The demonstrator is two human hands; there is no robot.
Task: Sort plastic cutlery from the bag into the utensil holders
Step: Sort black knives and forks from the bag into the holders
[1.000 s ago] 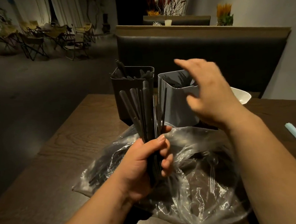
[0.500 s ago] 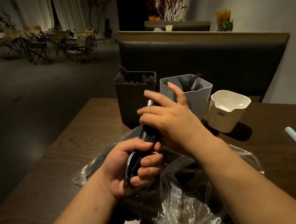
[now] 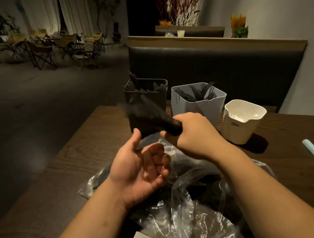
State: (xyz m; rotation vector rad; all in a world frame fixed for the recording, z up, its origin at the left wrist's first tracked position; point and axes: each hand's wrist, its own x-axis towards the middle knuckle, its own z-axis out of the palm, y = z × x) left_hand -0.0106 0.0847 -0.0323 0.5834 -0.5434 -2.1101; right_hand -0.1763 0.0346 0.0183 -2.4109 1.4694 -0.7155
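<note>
Plastic cutlery [image 3: 152, 115], a black bundle blurred in the picture, is gripped at its lower end by the right hand [image 3: 194, 134], fingers wrapped fully round it, above the far edge of the clear bag [image 3: 191, 212]. The bundle slants up and away from the bag. The left hand [image 3: 140, 169] hovers over the bag, palm up, fingers loosely curled, holding nothing. The bag lies on the worktop [image 3: 71, 176]. Beyond the bag stand a dark holder [image 3: 161, 99] and a grey holder [image 3: 199, 108], both with cutlery in them, and a white holder [image 3: 243, 123].
</note>
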